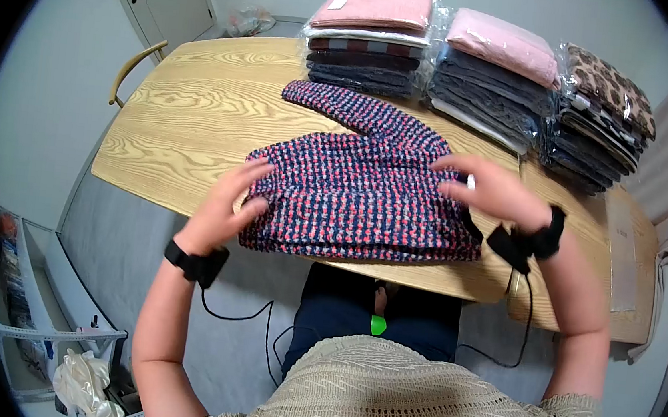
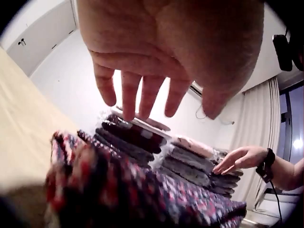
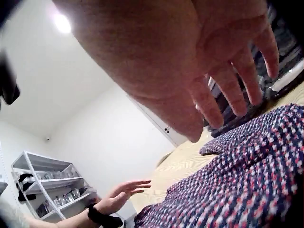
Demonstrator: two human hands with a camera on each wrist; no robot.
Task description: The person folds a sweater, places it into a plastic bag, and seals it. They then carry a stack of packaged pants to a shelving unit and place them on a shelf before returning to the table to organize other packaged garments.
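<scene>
A tweed garment (image 1: 359, 199) in navy, pink and white lies folded on the wooden table, its near edge along the table's front. One sleeve (image 1: 343, 111) stretches out past the body toward the far left. Over the garment's left side hovers my left hand (image 1: 230, 202), fingers spread and holding nothing. At the right side, my right hand (image 1: 496, 194) is above the cloth with its fingers extended, also holding nothing. In the left wrist view the palm (image 2: 166, 52) faces the fabric with straight fingers. The right wrist view likewise shows straight fingers (image 3: 228, 90) over the knobbly weave.
Bagged folded clothes stand in a left stack (image 1: 366, 43), a middle stack (image 1: 491, 79) and a right stack (image 1: 600, 121) along the back. The wooden table (image 1: 191, 106) extends left toward a chair (image 1: 134, 73). Shelving (image 1: 36, 292) stands at lower left. Black cables (image 1: 532, 308) hang from both wrists.
</scene>
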